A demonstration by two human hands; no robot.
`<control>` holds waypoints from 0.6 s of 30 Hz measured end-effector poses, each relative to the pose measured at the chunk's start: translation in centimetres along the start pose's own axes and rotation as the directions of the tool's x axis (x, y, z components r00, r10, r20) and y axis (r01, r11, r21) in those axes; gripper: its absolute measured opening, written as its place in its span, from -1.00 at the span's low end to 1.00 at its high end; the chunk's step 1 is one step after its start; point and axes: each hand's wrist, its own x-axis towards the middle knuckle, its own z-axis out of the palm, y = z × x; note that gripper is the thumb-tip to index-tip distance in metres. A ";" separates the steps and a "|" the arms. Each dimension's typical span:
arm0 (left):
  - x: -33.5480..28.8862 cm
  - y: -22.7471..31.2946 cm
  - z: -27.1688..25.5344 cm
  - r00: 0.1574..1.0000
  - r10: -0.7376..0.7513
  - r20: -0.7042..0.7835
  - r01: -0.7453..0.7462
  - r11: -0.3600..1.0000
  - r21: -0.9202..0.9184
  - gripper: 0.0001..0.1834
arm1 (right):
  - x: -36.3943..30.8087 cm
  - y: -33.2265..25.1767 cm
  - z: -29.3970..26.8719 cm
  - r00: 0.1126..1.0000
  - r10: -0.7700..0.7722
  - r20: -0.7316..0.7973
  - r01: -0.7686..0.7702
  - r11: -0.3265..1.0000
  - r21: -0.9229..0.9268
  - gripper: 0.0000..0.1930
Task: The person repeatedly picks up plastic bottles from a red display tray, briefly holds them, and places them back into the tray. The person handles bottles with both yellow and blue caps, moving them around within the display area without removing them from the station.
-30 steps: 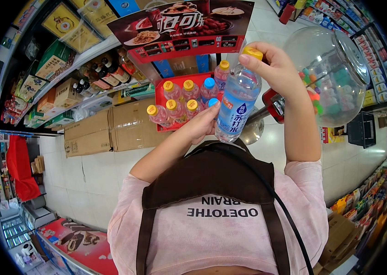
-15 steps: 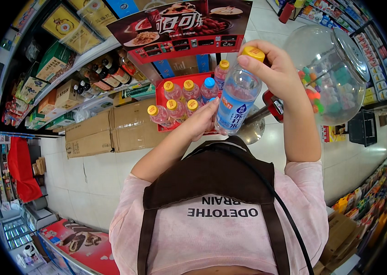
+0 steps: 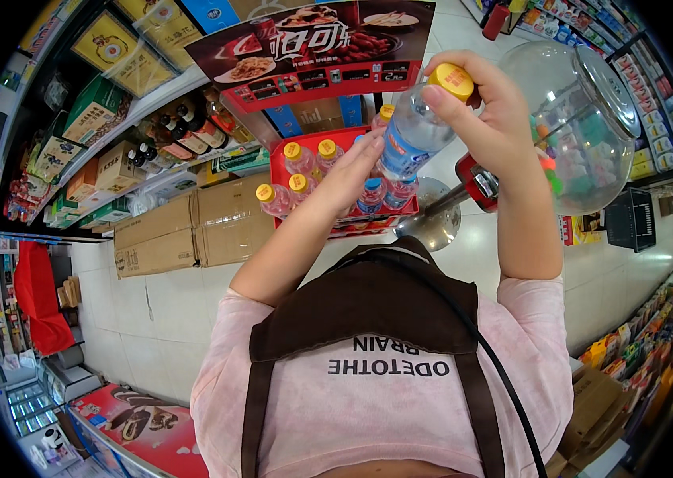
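Note:
A clear plastic water bottle with a blue label and yellow cap hangs tilted over the red display rack. My right hand is closed round its neck, just below the cap. My left hand has its fingers stretched out flat, their tips at the left side of the bottle. Beneath it in the rack stand several more bottles: yellow-capped ones on the left and blue-capped ones nearer to me. My left hand and the held bottle hide the middle of the rack.
A dark red sign board rises behind the rack. Right of it, a round clear dispenser with colourful balls stands on a metal stem. Flat cardboard boxes lie to the left, below a shelf with dark bottles. A black basket sits farther right.
My right hand has raised the bottle's cap end and tipped the bottle farther over. My left hand has slid up and forward, its fingers straightening. Blue-capped bottles in the near rack row now show.

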 end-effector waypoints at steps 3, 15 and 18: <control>0.9 -0.6 -0.6 0.998 0.061 0.002 -0.061 0.995 0.075 -0.41 | 0.5 1.6 0.4 0.989 -0.120 -0.091 0.105 0.982 -0.155 -0.69; 2.1 0.7 0.6 0.994 0.067 -0.085 -0.049 0.978 0.201 -0.39 | 0.4 6.2 1.9 0.979 -0.188 -0.083 0.140 0.906 -0.400 -0.61; 2.3 0.6 0.6 0.994 0.070 -0.088 -0.055 0.985 0.161 -0.41 | 0.1 7.5 2.4 0.977 -0.199 -0.075 0.154 0.905 -0.396 -0.65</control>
